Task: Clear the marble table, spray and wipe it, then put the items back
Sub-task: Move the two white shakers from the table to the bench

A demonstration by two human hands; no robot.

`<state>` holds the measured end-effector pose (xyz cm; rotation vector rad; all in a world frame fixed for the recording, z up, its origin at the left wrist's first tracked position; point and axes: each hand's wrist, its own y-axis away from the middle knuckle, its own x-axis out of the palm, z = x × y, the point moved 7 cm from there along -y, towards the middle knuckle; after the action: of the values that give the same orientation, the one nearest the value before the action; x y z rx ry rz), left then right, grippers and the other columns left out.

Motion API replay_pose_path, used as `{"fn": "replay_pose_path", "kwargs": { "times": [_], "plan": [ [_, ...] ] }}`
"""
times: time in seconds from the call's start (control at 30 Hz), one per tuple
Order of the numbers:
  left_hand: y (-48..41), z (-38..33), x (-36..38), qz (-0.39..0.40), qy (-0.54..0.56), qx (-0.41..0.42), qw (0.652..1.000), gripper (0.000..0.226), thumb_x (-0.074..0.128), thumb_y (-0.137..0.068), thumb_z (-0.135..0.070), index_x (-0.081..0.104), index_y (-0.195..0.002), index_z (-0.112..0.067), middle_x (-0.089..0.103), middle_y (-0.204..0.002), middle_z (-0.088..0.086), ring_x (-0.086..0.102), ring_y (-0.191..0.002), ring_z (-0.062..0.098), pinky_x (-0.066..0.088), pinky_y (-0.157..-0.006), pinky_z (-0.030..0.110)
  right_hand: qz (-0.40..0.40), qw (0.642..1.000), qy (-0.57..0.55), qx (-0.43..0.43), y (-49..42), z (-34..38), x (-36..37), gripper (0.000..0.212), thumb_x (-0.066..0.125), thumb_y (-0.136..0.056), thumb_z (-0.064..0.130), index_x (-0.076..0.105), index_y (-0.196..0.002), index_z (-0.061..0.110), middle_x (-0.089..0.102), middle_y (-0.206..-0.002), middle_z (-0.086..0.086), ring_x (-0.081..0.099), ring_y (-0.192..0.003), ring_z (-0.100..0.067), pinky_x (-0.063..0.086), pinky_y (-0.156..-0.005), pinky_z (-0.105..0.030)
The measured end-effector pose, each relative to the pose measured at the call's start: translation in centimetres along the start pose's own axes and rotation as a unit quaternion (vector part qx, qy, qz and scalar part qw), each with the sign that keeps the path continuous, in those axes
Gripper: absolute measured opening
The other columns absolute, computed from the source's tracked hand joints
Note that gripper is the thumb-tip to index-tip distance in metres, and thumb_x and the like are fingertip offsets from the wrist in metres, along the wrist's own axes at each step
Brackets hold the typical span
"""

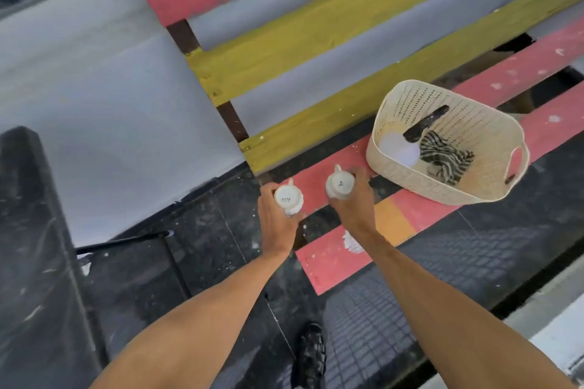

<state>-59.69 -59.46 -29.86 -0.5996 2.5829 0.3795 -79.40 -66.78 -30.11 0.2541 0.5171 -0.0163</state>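
Observation:
My left hand (274, 220) grips a white cup (288, 199) turned upside down, its printed base facing up. My right hand (355, 199) grips a second white cup (339, 186), also upside down, handle pointing away. Both cups are at the near left end of a bench of pink slats (328, 259), touching it or just above it; I cannot tell which. To the right on the bench stands a cream plastic basket (410, 180) holding a spray bottle with a black trigger (425, 123) and a striped cloth (445, 158). The dark marble table (28, 262) lies at the left edge.
The bench back has pink, yellow and grey slats (316, 28). A white wall (94, 104) fills the left. The floor is dark tile, with a dark grid mat (426, 287) under the bench. My dark shoe (311, 354) shows between my arms.

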Motion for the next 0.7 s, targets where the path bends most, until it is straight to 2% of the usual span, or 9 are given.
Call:
{"fn": "replay_pose_path", "kwargs": {
  "times": [0.2,0.33,0.4,0.47,0.57,0.6,0.7],
  "plan": [
    [-2.3,2.3,2.7,-0.010,0.004,-0.007,1.000,0.075,0.099,-0.067,-0.007,0.046,-0.119,-0.018,0.053,-0.116,0.006,0.054,-0.108,0.028,0.051,-0.089,0.043,0.018,0.999,0.034,-0.018,-2.5,-1.9,2.9,0.065,0.079,-0.077,0.002,0.041,-0.122,0.028,0.058,-0.119,-0.006,0.059,-0.104,-0.024,0.059,-0.081,-0.047],
    [-2.6,3.4,3.6,-0.015,-0.003,-0.006,1.000,0.082,0.102,-0.065,-0.015,0.041,-0.120,-0.023,0.050,-0.116,0.004,0.052,-0.108,0.025,0.046,-0.088,0.034,0.019,0.999,0.032,-0.019,-3.4,-2.1,3.7,0.068,0.077,-0.077,0.000,0.038,-0.120,0.035,0.056,-0.122,-0.004,0.058,-0.103,-0.019,0.059,-0.081,-0.041],
    [-2.7,3.7,3.8,-0.018,-0.009,-0.007,1.000,0.085,0.102,-0.064,-0.019,0.041,-0.122,-0.022,0.048,-0.117,0.001,0.050,-0.109,0.022,0.046,-0.088,0.035,0.019,0.999,0.028,-0.022,-3.6,-2.2,3.8,0.069,0.077,-0.077,0.000,0.038,-0.120,0.037,0.055,-0.123,-0.003,0.059,-0.103,-0.020,0.060,-0.081,-0.040],
    [-2.8,3.9,3.9,-0.014,-0.010,-0.014,1.000,0.089,0.103,-0.062,-0.022,0.042,-0.126,-0.015,0.047,-0.119,0.002,0.048,-0.110,0.021,0.048,-0.091,0.038,0.024,0.999,0.031,-0.028,-3.6,-2.2,4.0,0.070,0.078,-0.077,-0.001,0.038,-0.125,0.033,0.054,-0.127,-0.004,0.059,-0.107,-0.022,0.061,-0.082,-0.041],
    [-2.7,3.6,3.7,0.023,-0.016,-0.024,0.999,0.104,0.103,-0.062,-0.030,0.037,-0.141,-0.013,0.048,-0.130,0.005,0.045,-0.119,0.017,0.046,-0.100,0.035,0.047,0.998,0.037,-0.024,-3.3,-2.1,3.9,0.084,0.079,-0.073,-0.005,0.033,-0.137,0.025,0.050,-0.134,-0.008,0.058,-0.118,-0.029,0.060,-0.088,-0.045],
    [-2.4,3.2,3.1,0.037,-0.018,-0.034,0.999,0.112,0.103,-0.062,-0.032,0.033,-0.148,-0.013,0.048,-0.135,0.006,0.044,-0.124,0.018,0.044,-0.104,0.035,0.054,0.998,0.036,-0.016,-2.9,-1.8,3.6,0.093,0.080,-0.070,-0.006,0.029,-0.142,0.025,0.047,-0.139,-0.008,0.055,-0.124,-0.030,0.057,-0.095,-0.045],
    [-1.1,1.8,0.3,0.080,-0.020,-0.075,0.994,0.129,0.103,-0.063,-0.027,0.020,-0.160,-0.012,0.040,-0.156,0.013,0.038,-0.145,0.025,0.035,-0.122,0.046,0.045,0.997,0.063,-0.026,-0.5,0.4,2.3,0.114,0.085,-0.068,-0.002,0.017,-0.155,0.027,0.027,-0.157,-0.006,0.033,-0.144,-0.027,0.035,-0.111,-0.040]
  ]
}}
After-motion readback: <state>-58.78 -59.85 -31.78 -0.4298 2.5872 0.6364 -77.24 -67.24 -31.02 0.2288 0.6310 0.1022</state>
